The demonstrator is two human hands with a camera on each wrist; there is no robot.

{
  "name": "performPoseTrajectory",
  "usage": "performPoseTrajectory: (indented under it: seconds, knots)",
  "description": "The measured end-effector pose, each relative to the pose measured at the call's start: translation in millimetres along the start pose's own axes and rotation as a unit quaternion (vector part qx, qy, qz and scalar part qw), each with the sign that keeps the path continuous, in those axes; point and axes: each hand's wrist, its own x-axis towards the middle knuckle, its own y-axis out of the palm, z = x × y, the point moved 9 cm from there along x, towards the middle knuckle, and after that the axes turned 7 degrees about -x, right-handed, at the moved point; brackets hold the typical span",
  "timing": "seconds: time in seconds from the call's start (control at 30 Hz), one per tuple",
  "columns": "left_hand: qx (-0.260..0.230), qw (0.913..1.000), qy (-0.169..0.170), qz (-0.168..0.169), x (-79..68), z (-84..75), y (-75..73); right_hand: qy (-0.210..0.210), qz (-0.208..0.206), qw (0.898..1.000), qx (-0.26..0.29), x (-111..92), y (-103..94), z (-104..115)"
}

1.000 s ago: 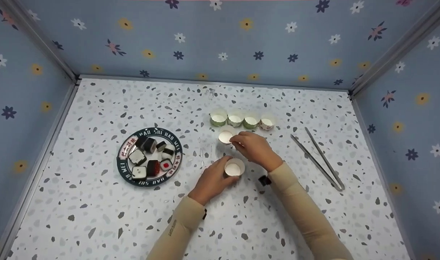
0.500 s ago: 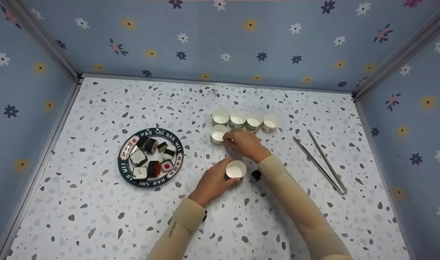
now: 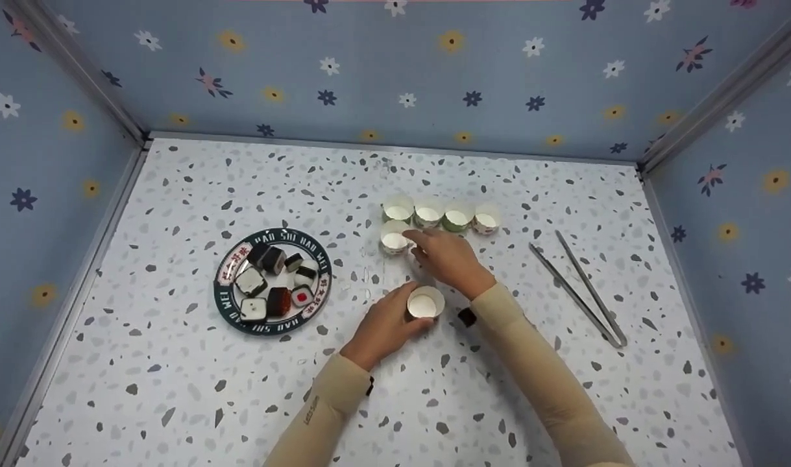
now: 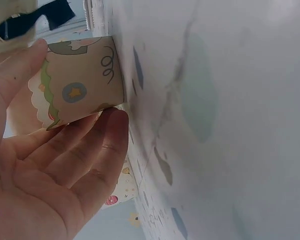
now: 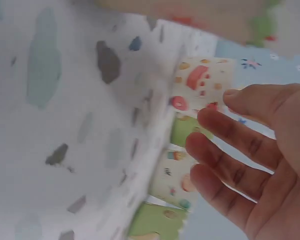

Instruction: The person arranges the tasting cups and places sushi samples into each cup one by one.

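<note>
My left hand (image 3: 385,322) grips a paper baking cup (image 3: 426,303), thumb and fingers on either side of it. In the left wrist view this cup (image 4: 82,82) shows a scalloped rim, a green band and a yellow star; it stands on the table. My right hand (image 3: 444,256) is at the right side of another paper baking cup (image 3: 394,239), its fingers loosely bent. In the right wrist view, thumb and forefinger overlap this printed cup (image 5: 197,85) at its rim, not pinching it. It stands just in front of a row of several green and white baking cups (image 3: 457,217).
A dark-rimmed round plate (image 3: 224,305) with several sushi pieces (image 3: 278,301) sits to the left. Metal tongs (image 3: 580,292) lie spread on the right. Blue flowered panels (image 3: 369,71) wall the speckled table (image 3: 174,402) at the back and sides.
The right hand has moved its cup left and slightly back, to in front of the row's left end, and its fingers have loosened from it. The left hand keeps holding its cup in place.
</note>
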Motion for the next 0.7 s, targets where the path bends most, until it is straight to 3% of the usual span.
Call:
performPoseTrajectory:
  seconds: [0.2,0.33,0.5,0.7]
  knots:
    - [0.006,1.0,0.002,-0.001,0.3,-0.6,0.7,-0.01,-0.036,0.999,-0.02,-39,-29.9,15]
    - [0.01,0.9999,0.003,-0.001,-0.1,-1.2,1.3,-0.018,-0.047,0.998,-0.025,-69,-36.1,26]
    - [0.018,0.9998,-0.002,0.0,0.4,-0.6,1.9,-0.021,-0.04,0.999,-0.013,-101,-28.2,38]
    - [0.023,0.9997,-0.007,-0.01,0.3,-0.1,1.6,-0.024,-0.025,0.999,-0.015,-118,-9.8,45]
